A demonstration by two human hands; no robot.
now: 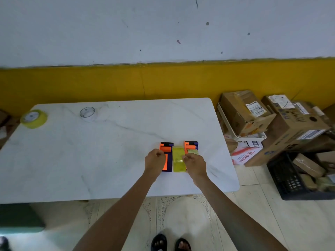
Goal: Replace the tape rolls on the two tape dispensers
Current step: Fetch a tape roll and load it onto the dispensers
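Two orange-and-purple tape dispensers lie side by side on the white marble table (108,160). My left hand (154,161) grips the left dispenser (167,160) at its left edge. A yellow tape roll (178,159) stands between the dispensers, and my right hand (194,164) pinches its right side. The right dispenser (191,146) is partly hidden behind that hand and carries yellowish tape. A second yellow roll (33,118) lies flat at the table's far left corner. A clear tape roll (88,113) lies to its right.
Cardboard boxes (253,115) and a white tray are stacked on the floor right of the table. A black crate (290,178) with packages stands nearer. A yellow-and-white wall runs behind the table. My sandalled feet (170,243) show on the tiled floor.
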